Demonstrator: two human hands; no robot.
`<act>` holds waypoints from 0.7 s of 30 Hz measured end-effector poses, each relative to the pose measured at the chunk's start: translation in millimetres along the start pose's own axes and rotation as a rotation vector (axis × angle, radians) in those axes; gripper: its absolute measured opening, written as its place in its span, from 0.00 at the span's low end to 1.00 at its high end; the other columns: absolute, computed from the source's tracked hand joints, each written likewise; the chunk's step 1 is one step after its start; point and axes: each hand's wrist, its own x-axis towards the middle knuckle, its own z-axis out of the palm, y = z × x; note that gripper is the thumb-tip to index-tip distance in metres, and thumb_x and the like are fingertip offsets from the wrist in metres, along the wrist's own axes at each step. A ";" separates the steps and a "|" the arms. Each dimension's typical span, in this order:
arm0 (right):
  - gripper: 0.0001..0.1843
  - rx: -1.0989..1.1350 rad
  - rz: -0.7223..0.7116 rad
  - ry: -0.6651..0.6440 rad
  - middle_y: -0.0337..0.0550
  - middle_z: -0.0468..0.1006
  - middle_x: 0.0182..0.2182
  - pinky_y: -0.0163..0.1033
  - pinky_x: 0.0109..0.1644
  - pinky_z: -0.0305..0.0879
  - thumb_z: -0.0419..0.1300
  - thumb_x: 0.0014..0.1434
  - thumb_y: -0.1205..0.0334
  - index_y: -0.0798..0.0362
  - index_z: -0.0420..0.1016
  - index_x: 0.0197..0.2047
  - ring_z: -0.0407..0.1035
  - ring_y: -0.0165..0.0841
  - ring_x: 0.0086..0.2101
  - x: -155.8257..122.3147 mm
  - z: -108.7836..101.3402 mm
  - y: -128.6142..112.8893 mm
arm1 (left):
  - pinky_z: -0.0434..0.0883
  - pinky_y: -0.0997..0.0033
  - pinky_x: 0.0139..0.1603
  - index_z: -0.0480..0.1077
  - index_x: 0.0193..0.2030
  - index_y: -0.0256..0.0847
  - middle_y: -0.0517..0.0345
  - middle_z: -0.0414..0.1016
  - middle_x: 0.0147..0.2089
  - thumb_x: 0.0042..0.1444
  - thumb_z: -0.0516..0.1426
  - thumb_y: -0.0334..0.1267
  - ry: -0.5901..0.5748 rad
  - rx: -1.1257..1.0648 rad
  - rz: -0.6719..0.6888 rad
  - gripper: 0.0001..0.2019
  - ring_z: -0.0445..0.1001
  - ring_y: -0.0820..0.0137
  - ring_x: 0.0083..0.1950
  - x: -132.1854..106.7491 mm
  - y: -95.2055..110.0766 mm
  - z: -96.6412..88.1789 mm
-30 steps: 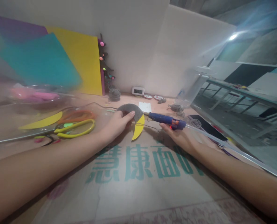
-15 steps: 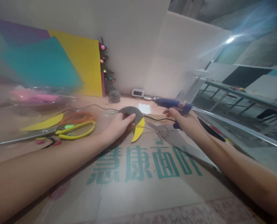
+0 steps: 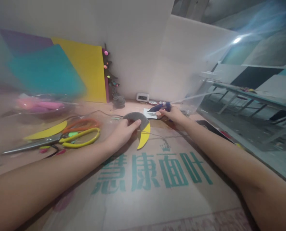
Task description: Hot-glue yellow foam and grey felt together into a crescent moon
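Observation:
Between thumb and fingers, my left hand (image 3: 125, 133) pinches a crescent-shaped piece (image 3: 145, 135), grey on its upper part and yellow at its lower tip. A thin cord trails from it over the printed sheet (image 3: 143, 205). Farther back on the right, my right hand (image 3: 173, 115) is wrapped round a dark blue glue gun (image 3: 158, 107). The gun's nozzle points left, over a small white paper (image 3: 146, 113); whether it touches the paper I cannot tell. My fingers partly hide the gun's handle.
Yellow-handled scissors (image 3: 81, 138), orange-handled scissors (image 3: 85, 123) and a yellow crescent (image 3: 49, 130) lie at the left. Behind them stands a clear container (image 3: 46, 105) with pink items. A small clock (image 3: 142, 97) and coloured sheets (image 3: 46, 70) are by the wall.
My right hand has moved left and away from me with the glue gun, bringing it down over the white paper. My left hand still holds the crescent in nearly the same place.

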 end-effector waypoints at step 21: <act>0.16 0.142 -0.129 -0.142 0.47 0.80 0.44 0.39 0.36 0.69 0.60 0.60 0.52 0.53 0.76 0.46 0.73 0.32 0.31 -96.0 -20.5 -53.9 | 0.68 0.73 0.32 0.71 0.28 0.40 0.62 0.71 0.24 0.51 0.62 0.48 0.012 0.006 0.029 0.13 0.70 0.71 0.29 -3.0 3.4 2.2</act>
